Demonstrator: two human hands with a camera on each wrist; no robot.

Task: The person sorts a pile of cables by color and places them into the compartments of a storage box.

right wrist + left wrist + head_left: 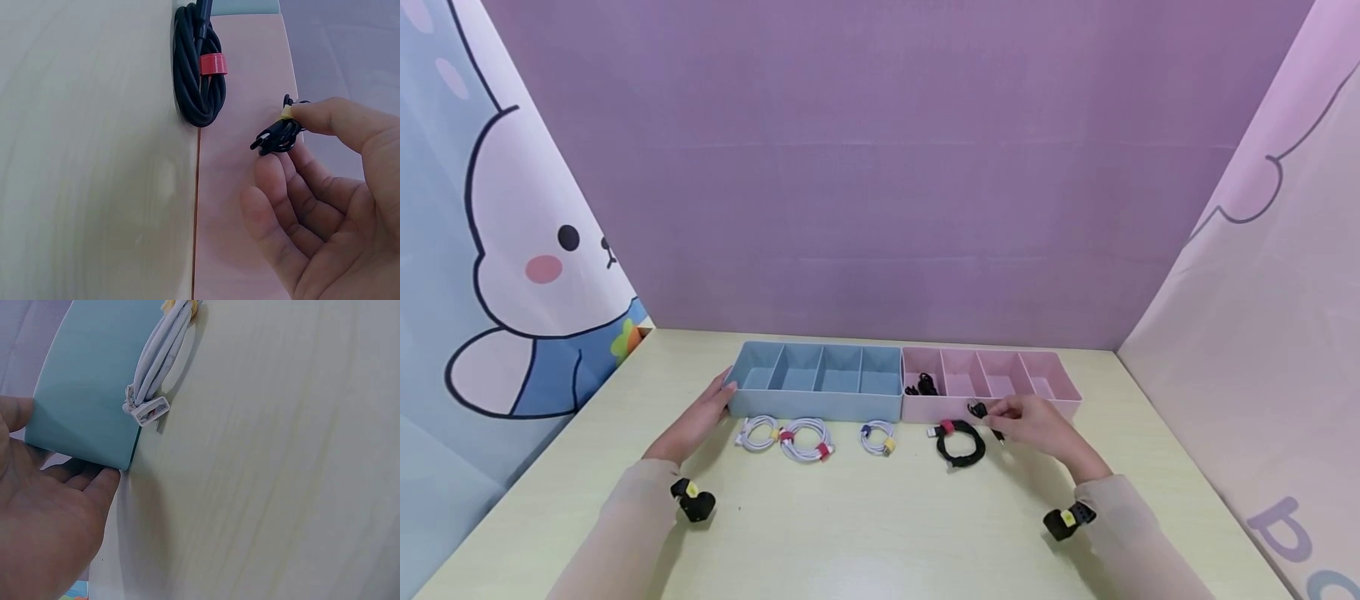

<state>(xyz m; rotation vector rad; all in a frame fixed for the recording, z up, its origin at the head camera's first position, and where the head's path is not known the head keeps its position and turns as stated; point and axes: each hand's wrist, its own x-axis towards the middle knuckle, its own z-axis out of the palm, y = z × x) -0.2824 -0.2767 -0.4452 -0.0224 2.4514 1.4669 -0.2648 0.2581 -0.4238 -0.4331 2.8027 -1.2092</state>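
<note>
My left hand (703,412) grips the left end of the blue divided box (816,407), thumb at the rim and fingers against the end wall. The left wrist view shows the thumb (17,414) at the box's top corner. In front of the pink divided box (951,408), my right hand (1030,423) pinches a small black cable bundle (281,134) between thumb and fingertips. A yellow tie (287,112) binds it. Close by on the table lies a coiled black cable (979,450) with a red strap (214,64).
Several coiled white cables (829,435) with coloured ties lie along the front of the blue box. Black cables (927,384) sit in the pink box's leftmost compartment. The two boxes stand end to end on a pale wooden table (850,525), before a purple backdrop (880,208).
</note>
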